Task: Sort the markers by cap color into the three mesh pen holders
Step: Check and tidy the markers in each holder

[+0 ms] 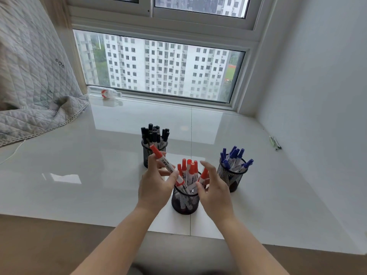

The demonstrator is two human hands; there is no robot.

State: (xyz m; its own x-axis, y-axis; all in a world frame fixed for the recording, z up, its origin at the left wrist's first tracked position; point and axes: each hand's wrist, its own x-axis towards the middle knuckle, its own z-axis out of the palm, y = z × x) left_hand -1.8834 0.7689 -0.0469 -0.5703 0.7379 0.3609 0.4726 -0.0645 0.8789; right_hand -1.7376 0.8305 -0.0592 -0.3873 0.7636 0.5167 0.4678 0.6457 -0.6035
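Note:
Three black mesh pen holders stand on the white sill. The near holder (185,203) contains several red-capped markers (189,168). A far-left holder (147,155) is packed with black-capped markers (154,132), and the right holder (231,176) has blue-capped markers (233,154). My left hand (155,183) grips one red-capped marker (165,162) slanted over the near holder's left rim, its lower end at the rim. My right hand (215,190) is beside the holder's right side with fingers spread, touching the red markers there.
A quilted grey blanket (33,82) drapes over the sill's left end. A plastic bottle (107,93) lies by the window frame. A small pen-like item (275,142) lies near the right wall (317,96). The sill's front edge (79,221) runs below my forearms.

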